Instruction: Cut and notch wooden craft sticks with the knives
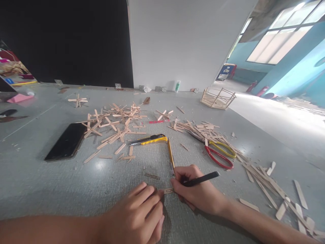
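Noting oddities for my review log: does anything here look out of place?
Mainly the disorder: loose wooden sticks lie strewn across the right of the view at uneven angles, and the scissors lie among them with their blades partly covered, an odd spot for a tool.

The left hand [134,213] covers one end of the small stick [168,191]; the right hand [196,191] hides the other, and the tip of the pen [201,179]. Marks on the stick are too small to tell. Loose sticks [301,195] partly cover the blades of the scissors [207,151]. Print on the tube [177,86] is unreadable. Both forearms [50,230] leave view at the lower corners.
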The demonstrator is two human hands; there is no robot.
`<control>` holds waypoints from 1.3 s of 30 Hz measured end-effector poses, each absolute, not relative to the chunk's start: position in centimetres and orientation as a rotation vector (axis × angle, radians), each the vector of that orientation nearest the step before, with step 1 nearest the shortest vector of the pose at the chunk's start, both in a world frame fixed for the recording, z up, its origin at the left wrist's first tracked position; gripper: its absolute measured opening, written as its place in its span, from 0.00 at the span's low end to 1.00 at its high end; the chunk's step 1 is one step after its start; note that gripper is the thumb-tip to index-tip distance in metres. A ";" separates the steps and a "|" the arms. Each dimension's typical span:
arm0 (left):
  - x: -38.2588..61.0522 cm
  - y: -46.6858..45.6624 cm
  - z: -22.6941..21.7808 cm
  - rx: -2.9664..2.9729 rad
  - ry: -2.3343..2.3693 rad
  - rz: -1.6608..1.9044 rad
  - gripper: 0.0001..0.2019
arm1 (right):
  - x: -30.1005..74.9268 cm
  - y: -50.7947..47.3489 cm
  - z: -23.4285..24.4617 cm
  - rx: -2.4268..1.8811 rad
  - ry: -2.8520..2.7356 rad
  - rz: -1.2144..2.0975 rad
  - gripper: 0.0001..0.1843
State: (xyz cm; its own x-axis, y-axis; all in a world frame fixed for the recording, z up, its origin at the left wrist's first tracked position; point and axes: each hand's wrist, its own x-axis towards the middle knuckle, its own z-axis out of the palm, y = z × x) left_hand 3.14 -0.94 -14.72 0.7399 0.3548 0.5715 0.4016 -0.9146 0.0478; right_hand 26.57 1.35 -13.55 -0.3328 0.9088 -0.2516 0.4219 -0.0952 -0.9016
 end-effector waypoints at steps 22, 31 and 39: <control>3.2 -0.9 -14.4 -2.878 -0.608 -0.917 0.16 | 26.6 1.3 -13.4 -1.387 -1.754 1.417 0.20; 3.2 -0.8 -14.4 -2.881 -0.599 -0.906 0.16 | 26.5 1.2 -13.4 -1.400 -1.767 1.404 0.20; 3.2 -0.7 -14.6 -2.889 -0.594 -0.925 0.16 | 26.4 1.3 -13.3 -1.397 -1.745 1.407 0.20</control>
